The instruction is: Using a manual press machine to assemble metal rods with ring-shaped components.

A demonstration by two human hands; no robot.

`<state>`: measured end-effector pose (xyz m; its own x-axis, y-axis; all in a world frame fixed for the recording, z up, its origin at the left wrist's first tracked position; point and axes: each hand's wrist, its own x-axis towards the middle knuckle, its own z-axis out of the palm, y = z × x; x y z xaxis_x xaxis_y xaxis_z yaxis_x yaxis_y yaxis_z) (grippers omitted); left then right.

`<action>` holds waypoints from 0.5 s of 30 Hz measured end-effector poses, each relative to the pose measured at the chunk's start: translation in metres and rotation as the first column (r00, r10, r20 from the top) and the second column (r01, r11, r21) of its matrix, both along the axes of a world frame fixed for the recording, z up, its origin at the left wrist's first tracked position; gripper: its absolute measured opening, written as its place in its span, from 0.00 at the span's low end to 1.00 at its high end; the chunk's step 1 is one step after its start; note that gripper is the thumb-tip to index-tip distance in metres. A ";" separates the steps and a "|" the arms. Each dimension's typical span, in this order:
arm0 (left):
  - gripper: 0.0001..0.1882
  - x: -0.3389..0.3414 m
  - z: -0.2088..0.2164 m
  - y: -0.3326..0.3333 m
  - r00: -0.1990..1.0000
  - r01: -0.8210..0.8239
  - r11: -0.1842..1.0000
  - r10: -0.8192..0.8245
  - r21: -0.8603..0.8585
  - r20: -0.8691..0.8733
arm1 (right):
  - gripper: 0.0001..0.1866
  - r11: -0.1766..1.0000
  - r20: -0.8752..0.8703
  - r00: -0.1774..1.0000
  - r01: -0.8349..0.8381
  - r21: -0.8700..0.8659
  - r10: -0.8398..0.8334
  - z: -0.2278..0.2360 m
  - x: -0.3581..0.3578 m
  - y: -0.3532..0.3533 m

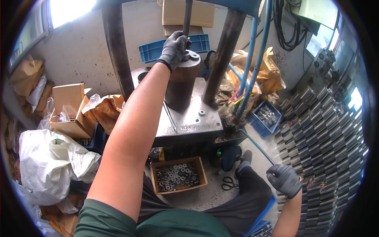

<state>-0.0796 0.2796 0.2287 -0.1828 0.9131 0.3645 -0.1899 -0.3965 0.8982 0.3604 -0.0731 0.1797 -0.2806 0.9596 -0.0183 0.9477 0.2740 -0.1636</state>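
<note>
- At the far left, a crumpled white bag point(51, 166) lay beside an opened cardboard box point(70, 128).
- The left hand point(173, 49), in a dark grey glove, reached up to the top of the dark cylinder, fingers curled in beside the upright rod point(187, 17); whether they gripped a small part, I could not tell.
- Below the press, a shallow carton point(181, 189) held many loose rings point(177, 174), likely hard and light singly, best pinched by the rim.
- The dark cylinder point(181, 89) stood upright on the steel plate point(189, 128); it looked thick and heavy, probably needing both hands low around its sides.
- On its top, right of the glove, sat a steel ring point(194, 56), apparently stiff, perhaps slick if oily; its outer edge offered the surest hold.
- The blue-green lever point(258, 148) slanted down rightward, seemingly rigid, with its free end the natural grip.
- The right hand point(283, 179), gloved too, was closed around that end.
- Beyond it, at the far right, rose stacked metal pieces point(319, 154).
</note>
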 end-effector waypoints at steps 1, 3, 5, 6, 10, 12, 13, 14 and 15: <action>0.15 -0.002 0.000 0.001 1.000 -0.003 1.000 0.003 0.016 -0.009 | 0.08 1.000 -0.002 1.000 0.000 0.000 0.000 0.000 -0.001 0.001; 0.15 -0.002 -0.002 0.000 1.000 -0.001 1.000 0.001 0.029 -0.018 | 0.08 0.992 -0.138 0.990 0.056 0.113 -0.041 -0.001 -0.003 0.002; 0.15 -0.002 -0.001 -0.002 1.000 -0.010 1.000 0.010 0.009 -0.030 | 0.09 1.000 -0.032 0.999 0.015 0.011 -0.014 -0.001 0.000 0.001; 0.15 -0.001 -0.001 -0.003 0.999 -0.009 1.000 0.009 0.009 -0.031 | 0.10 0.995 0.072 0.997 -0.018 -0.094 0.025 -0.001 0.002 0.000; 0.15 -0.003 -0.002 0.000 1.000 0.009 1.000 -0.009 0.004 0.004 | 0.09 0.999 -0.076 0.997 0.005 -0.034 -0.007 -0.003 0.007 0.001; 0.14 -0.003 -0.002 0.001 1.000 0.024 0.999 -0.025 0.022 0.018 | 0.11 0.996 -0.067 0.997 0.023 -0.086 -0.029 -0.002 0.007 0.000; 0.14 -0.004 -0.002 0.002 0.999 0.030 0.999 -0.030 0.027 0.018 | 0.13 0.990 -0.056 0.997 0.042 -0.135 -0.050 0.000 0.007 0.000; 0.13 -0.004 -0.001 0.002 0.999 0.036 0.999 -0.037 0.033 0.018 | 0.13 0.990 -0.057 0.997 0.042 -0.136 -0.050 0.001 0.007 0.001; 0.13 -0.004 -0.001 0.002 0.999 0.036 0.999 -0.037 0.033 0.017 | 0.13 0.985 -0.015 0.999 0.028 -0.171 -0.031 0.003 0.007 0.003</action>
<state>-0.0832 0.2816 0.2274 -0.1562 0.9069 0.3912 -0.2207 -0.4181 0.8812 0.3669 -0.0701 0.1831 -0.2535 0.9508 -0.1780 0.9517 0.2122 -0.2220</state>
